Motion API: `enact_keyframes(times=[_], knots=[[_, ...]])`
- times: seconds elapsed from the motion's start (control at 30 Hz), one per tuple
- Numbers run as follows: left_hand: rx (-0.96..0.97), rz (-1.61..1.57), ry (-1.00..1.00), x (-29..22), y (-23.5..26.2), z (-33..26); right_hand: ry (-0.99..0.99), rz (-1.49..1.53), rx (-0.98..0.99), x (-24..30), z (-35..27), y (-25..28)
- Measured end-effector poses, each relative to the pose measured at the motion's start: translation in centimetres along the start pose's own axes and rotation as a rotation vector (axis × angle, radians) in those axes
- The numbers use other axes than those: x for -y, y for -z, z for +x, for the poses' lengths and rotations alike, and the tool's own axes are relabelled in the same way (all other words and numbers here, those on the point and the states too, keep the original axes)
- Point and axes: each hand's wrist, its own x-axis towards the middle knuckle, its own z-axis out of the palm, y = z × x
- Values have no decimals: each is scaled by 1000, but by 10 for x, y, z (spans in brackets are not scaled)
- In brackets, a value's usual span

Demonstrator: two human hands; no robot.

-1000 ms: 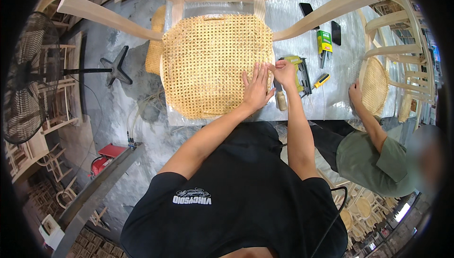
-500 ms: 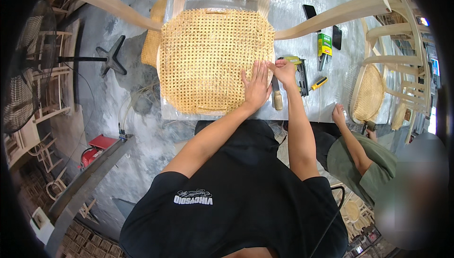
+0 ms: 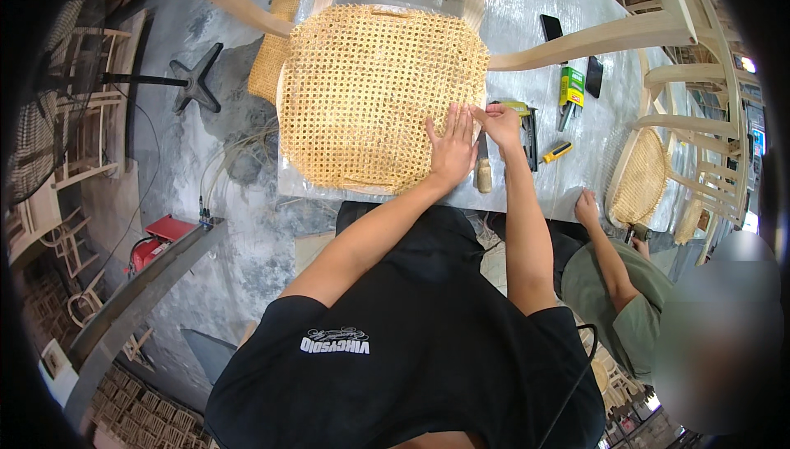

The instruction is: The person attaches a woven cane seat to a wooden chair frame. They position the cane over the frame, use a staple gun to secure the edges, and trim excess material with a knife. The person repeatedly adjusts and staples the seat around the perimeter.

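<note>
A woven cane seat panel (image 3: 370, 95) lies over a pale wooden chair frame (image 3: 592, 44) on the table. My left hand (image 3: 453, 151) rests flat on the panel's right part, fingers stretched toward its right edge. Right beside those fingertips, my right hand (image 3: 500, 126) pinches at that edge with thumb and fingers together. What it grips there seems to be the cane edge, partly hidden by the fingers. A wooden-handled tool (image 3: 484, 176), its blade partly hidden, lies just below, between my wrists. A staple gun (image 3: 529, 136) lies to the right of my right hand.
To the right on the plastic-covered table are a yellow-handled tool (image 3: 557, 151), a green and yellow box (image 3: 572, 87) and two dark phones (image 3: 551, 27). A co-worker (image 3: 613, 284) is beside another cane-seated chair (image 3: 640, 176). At left stand a fan base (image 3: 196, 79) and a red machine (image 3: 164, 235).
The view has shifted slightly, and the chair and panel appear a little higher and to the right. Both hands keep to the same right edge of the cane.
</note>
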Motion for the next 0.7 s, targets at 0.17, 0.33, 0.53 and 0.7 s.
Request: enact_keyframes(times=[0.17,0.33,0.53,0.7], knots=[[-12,6,-4,2,1,1,71,213,3,-22,-6,13],[-19,9,-6,1,-1,2,248,-629,-25,-74,-45,25],[-16,-5,-5,1,2,0,154,-721,-7,-81,-75,-1],[0,-2,-9,0,3,1,221,-616,-68,-60,-67,44]])
